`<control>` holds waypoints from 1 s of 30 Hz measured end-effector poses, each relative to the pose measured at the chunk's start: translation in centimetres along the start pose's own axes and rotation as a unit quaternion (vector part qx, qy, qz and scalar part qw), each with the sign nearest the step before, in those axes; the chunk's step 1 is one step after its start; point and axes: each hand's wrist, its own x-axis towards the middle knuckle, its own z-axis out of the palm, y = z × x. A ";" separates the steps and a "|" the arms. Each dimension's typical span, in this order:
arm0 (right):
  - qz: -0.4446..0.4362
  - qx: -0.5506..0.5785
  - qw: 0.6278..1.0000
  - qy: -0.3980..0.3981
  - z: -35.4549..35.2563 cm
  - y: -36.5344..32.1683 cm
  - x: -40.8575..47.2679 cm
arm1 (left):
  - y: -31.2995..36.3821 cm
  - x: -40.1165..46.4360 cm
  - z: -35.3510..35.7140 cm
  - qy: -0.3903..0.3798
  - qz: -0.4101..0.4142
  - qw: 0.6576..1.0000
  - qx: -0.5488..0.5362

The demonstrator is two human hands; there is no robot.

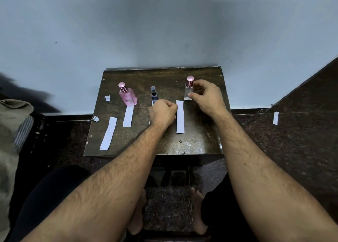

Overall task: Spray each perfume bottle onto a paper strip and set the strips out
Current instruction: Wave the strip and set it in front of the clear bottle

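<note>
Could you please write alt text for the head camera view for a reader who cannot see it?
A person's right hand grips a clear perfume bottle on a small dark table, while the left hand pinches a paper strip. A pink bottle and a dark bottle stand alongside.

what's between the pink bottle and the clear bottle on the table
In the head view, the small dark blue spray bottle stands between the pink bottle and the clear bottle, which the right hand holds.

Dark wooden table (199,141) — blue wall (164,31)
</note>
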 end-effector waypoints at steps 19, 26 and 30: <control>-0.020 0.023 0.999 0.025 -0.1 -0.3 0.7 | 2.0 0.3 1.9 0.111 0.017 0.989 0.098; -0.029 0.025 0.999 0.001 0.2 -0.3 0.6 | 2.0 0.2 1.9 0.114 0.005 0.990 0.081; -0.037 0.025 0.999 -0.012 0.6 -0.2 0.5 | 1.9 0.2 1.8 0.119 -0.003 0.991 0.068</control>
